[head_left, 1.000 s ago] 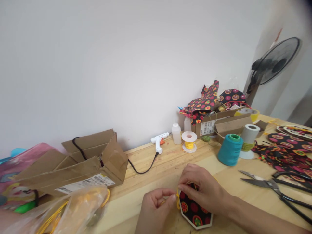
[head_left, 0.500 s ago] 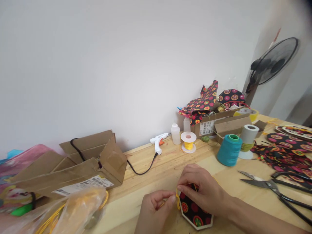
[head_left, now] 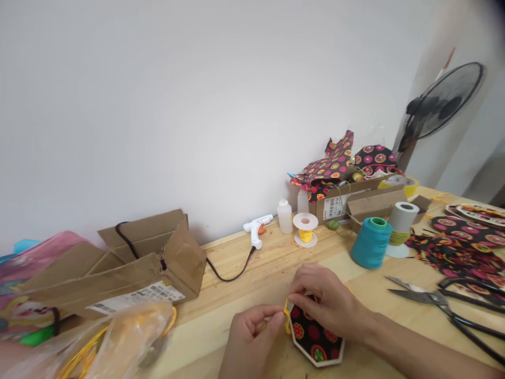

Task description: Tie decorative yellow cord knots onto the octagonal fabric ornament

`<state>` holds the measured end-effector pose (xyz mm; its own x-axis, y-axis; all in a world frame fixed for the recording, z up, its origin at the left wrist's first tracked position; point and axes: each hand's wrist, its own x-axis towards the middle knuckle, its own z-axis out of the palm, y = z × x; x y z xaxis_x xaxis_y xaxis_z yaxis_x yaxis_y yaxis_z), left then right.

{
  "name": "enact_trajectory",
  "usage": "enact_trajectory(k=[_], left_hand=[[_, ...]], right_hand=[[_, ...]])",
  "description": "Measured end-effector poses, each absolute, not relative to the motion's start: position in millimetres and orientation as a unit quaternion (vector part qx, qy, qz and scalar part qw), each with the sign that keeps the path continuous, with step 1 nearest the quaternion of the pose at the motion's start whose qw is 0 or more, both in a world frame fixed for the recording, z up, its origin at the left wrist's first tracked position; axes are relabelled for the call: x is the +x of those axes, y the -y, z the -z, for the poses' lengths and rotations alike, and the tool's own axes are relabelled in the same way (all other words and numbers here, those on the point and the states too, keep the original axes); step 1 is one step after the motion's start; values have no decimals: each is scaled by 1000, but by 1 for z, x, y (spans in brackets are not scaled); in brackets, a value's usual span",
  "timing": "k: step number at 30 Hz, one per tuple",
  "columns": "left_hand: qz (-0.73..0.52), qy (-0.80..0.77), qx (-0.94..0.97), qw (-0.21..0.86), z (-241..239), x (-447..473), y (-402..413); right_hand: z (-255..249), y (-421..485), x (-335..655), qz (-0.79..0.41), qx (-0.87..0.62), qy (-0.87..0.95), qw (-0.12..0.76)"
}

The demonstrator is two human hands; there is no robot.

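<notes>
A small octagonal piece [head_left: 315, 339] covered in black fabric with red and orange circles lies on the wooden table [head_left: 272, 263] near the front edge. My right hand [head_left: 327, 302] rests over its top, fingers pinched at its upper left corner. My left hand [head_left: 250, 342] is curled beside it on the left, pinching a short yellow cord [head_left: 286, 318] that runs along that corner. Both hands meet at the cord.
A torn cardboard box [head_left: 130, 268] and plastic bags with yellow cord [head_left: 114, 337] sit at left. A glue gun [head_left: 256, 229], small bottles [head_left: 284, 216], a yellow cord spool [head_left: 305, 229], a teal thread cone [head_left: 372, 243], a box of patterned fabric [head_left: 347, 173], scissors [head_left: 437, 300] and a fan [head_left: 442, 105] stand behind and right.
My hands stay together at the octagonal piece's corner; the right fingers have shifted slightly on the yellow cord. Nothing else has moved.
</notes>
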<state>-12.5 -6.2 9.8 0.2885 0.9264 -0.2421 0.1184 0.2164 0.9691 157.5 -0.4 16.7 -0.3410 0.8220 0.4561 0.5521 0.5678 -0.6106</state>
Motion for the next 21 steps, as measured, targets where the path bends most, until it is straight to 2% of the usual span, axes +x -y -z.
enact_trajectory(k=[9, 13, 16, 21], left_hand=[[-332, -477, 558, 592, -11, -13, 7], [-332, -469, 562, 595, -13, -12, 7], [-346, -485, 548, 587, -10, -11, 6], [-370, -493, 496, 611, -4, -13, 5]], right_hand=[[-17, 2, 156, -178, -425, 808, 367], [-14, -1, 157, -209, -415, 795, 390], [-14, -6, 160, -331, -405, 752, 401], [-17, -13, 171, -654, -361, 531, 400]])
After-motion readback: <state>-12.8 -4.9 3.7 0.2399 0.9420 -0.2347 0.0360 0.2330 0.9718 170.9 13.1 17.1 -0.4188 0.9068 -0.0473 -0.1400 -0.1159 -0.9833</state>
